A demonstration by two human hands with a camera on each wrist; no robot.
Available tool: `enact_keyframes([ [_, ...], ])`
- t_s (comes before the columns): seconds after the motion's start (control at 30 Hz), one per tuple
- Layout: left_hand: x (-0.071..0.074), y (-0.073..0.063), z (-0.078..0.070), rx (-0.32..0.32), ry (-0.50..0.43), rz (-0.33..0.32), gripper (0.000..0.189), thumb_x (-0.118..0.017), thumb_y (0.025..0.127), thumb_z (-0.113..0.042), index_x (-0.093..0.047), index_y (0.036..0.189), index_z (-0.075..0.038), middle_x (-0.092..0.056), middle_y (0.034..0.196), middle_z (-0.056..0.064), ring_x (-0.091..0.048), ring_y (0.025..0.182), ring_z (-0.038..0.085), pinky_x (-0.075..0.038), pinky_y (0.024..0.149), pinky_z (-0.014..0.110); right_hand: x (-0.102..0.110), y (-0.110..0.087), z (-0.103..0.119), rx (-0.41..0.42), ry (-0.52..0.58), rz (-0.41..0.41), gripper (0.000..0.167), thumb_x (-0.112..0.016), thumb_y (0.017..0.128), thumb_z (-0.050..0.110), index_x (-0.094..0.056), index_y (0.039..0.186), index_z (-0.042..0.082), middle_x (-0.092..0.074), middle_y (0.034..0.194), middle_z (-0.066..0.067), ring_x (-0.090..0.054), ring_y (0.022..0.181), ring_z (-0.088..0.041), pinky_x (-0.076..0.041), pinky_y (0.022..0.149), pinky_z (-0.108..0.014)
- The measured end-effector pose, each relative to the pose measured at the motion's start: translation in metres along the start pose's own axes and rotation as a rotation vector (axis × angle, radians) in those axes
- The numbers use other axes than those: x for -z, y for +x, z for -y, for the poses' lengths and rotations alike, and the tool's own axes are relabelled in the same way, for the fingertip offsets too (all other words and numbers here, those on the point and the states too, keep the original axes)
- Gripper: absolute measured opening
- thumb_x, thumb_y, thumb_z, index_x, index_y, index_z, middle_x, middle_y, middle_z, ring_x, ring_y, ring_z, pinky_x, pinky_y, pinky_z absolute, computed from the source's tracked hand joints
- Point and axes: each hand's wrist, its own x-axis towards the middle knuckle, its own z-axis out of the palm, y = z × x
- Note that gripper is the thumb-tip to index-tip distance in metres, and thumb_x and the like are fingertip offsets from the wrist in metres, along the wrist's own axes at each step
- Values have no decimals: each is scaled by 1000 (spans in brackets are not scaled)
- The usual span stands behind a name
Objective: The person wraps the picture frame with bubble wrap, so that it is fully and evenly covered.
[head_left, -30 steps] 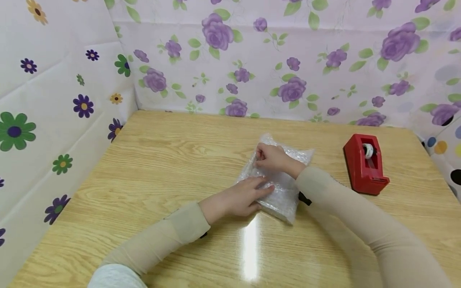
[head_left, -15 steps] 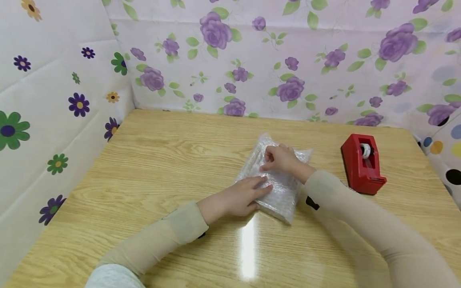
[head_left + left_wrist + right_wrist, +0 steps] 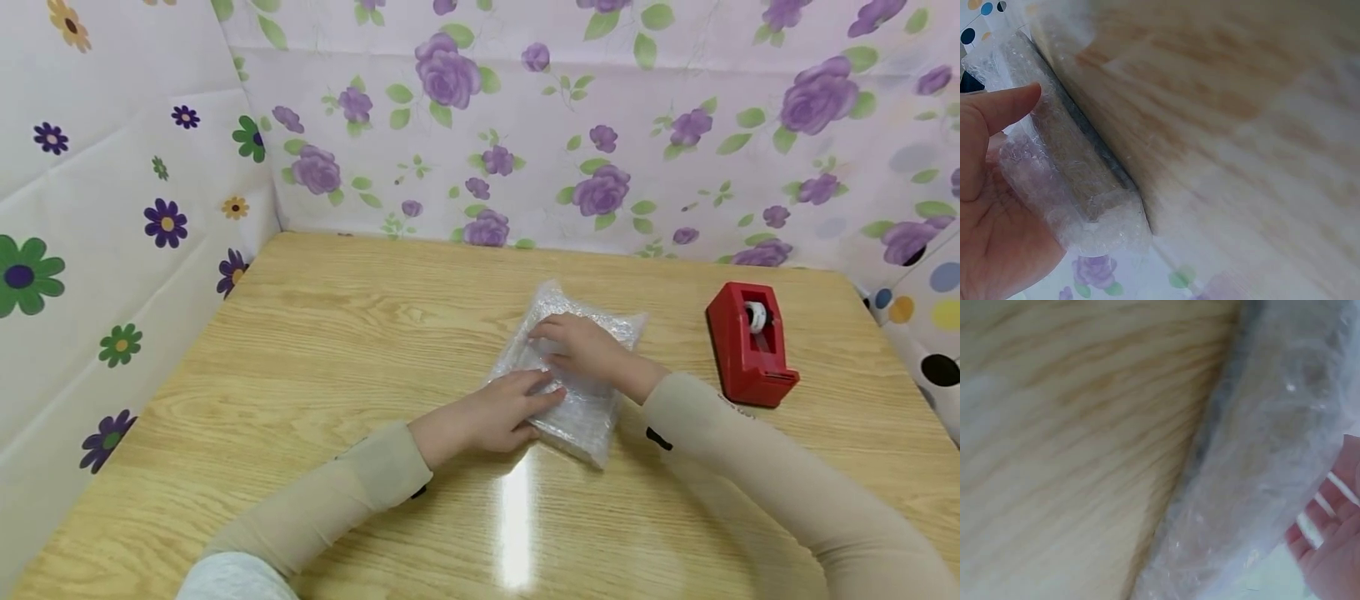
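Observation:
A flat packet in clear bubble wrap [image 3: 573, 425] lies at an angle on the wooden table. Across its near left part rests my left hand [image 3: 498, 412], fingers extended and slightly spread. In the left wrist view that hand's thumb [image 3: 1013, 107] lies along the side of the wrapped packet [image 3: 1079, 169]. My right hand [image 3: 588, 346] is over the packet's upper middle with loosely bent fingers; whether the fingertips press the wrap cannot be told. The right wrist view shows the packet's side [image 3: 1254, 462] close up, with the right hand's fingers [image 3: 1319, 515] apart. What the wrap contains is unclear.
A red tape dispenser [image 3: 750, 358] with a roll of tape [image 3: 756, 317] stands on the table [image 3: 360, 333] to the right of the packet. Flowered sheets [image 3: 390, 108] hang behind the table and along its sides.
My right hand's fingers, earlier curled in towards the thumb, have loosened and spread lower over the wrap. The left hand and packet stay nearly in place; the head view shifted slightly.

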Motion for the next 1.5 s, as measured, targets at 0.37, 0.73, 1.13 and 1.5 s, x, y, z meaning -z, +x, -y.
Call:
enact_keyframes([
  [0.37, 0, -4, 1, -16, -23, -17, 58, -60, 91, -19, -41, 144, -7, -36, 146, 20, -35, 136, 33, -30, 115, 45, -7, 4, 10, 97, -132, 165, 59, -67, 88, 18, -44, 142, 8, -43, 147, -7, -39, 136, -28, -39, 105, -56],
  [0.73, -3, -3, 5, -19, -13, -36, 54, -60, 91, -20, -45, 142, -8, -40, 142, 21, -38, 133, 33, -32, 112, 44, -11, 29, 11, 138, -227, 195, 48, -70, 85, 26, -57, 129, 13, -56, 134, -7, -47, 128, -28, -37, 108, -50],
  [1.13, -5, -3, -2, -12, 24, 11, 58, -57, 94, -25, -37, 147, -12, -35, 148, 20, -33, 138, 32, -30, 115, 44, -5, 24, 13, 111, -173, 225, 46, -73, 81, 18, -61, 125, 12, -57, 133, -8, -46, 130, -30, -39, 105, -53],
  [1.5, -12, -3, -19, 115, 216, -68, 58, -53, 95, -34, -37, 146, -11, -35, 149, 19, -36, 136, 32, -31, 114, 41, 13, -10, 9, 61, -185, 156, 52, -58, 87, -1, -49, 137, 6, -49, 142, -14, -42, 133, -34, -42, 103, -54],
])
